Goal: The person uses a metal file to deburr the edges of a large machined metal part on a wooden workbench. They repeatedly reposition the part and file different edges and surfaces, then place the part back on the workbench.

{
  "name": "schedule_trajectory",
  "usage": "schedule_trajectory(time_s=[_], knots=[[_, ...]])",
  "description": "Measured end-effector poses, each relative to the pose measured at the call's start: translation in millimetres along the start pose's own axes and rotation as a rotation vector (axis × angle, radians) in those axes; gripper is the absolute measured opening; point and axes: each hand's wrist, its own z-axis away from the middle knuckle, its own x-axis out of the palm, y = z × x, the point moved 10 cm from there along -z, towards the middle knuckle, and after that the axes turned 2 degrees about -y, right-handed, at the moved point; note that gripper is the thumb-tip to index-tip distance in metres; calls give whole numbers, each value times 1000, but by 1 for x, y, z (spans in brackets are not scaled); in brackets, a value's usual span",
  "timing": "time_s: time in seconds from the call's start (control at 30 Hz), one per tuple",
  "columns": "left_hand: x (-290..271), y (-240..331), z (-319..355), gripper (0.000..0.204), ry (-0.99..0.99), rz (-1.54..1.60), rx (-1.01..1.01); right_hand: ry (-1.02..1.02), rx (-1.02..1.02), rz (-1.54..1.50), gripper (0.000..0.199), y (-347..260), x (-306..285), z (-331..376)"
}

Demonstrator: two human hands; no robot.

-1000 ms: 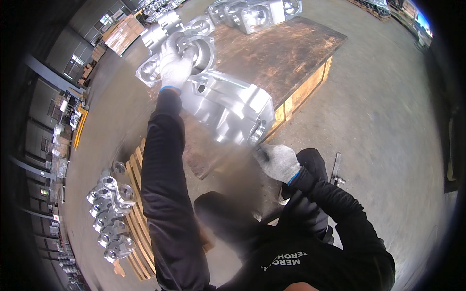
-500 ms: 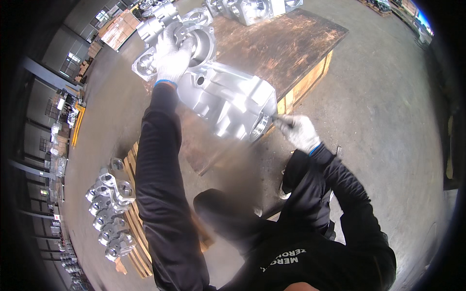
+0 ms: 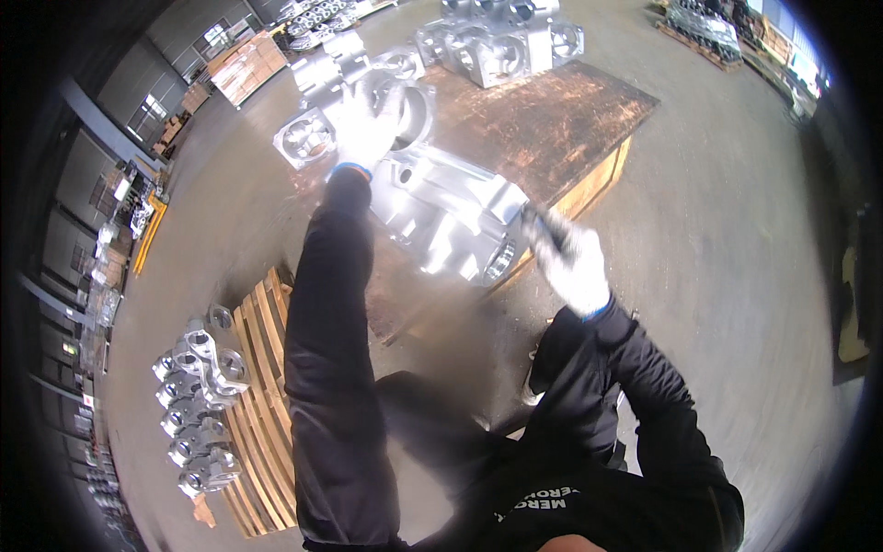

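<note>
A large silvery metal casting (image 3: 446, 207) lies on the worktable, with a round bore at its near right end and a wide ring opening at its far left. My left hand (image 3: 366, 138), in a white glove, grips the casting beside that ring; glare washes out the fingers. At the casting's right end is my right hand (image 3: 576, 265), also gloved, its fingers bent together. Something dark shows at the right fingertips, but blur hides whether it is a small tool or dirt on the glove.
Other castings (image 3: 501, 55) stand at the back of the brown worktable (image 3: 561, 120). Down to the left, several smaller castings (image 3: 198, 405) sit beside a slatted wooden pallet (image 3: 262, 396). Wrapped cartons (image 3: 246, 69) are stacked at the far left. My knees are close to the table's near edge.
The view has shifted, so the table sits slightly lower and further right. My right hand has turned more upright against the casting's end. My left hand remains on the casting.
</note>
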Motion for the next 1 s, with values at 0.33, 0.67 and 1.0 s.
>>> schedule_trajectory(time_s=[0.33, 0.67, 1.0], knots=[[21, -15, 5, 70, -242, 22, -29, -10, -566, 761, 30, -62, 75, -178], [10, -9, 5, 66, -149, 68, 25, -89, -451, 815, 31, -55, 101, -186], [14, -29, -1, 70, -147, 399, -96, -129, -698, 847, 20, -152, 150, -156]])
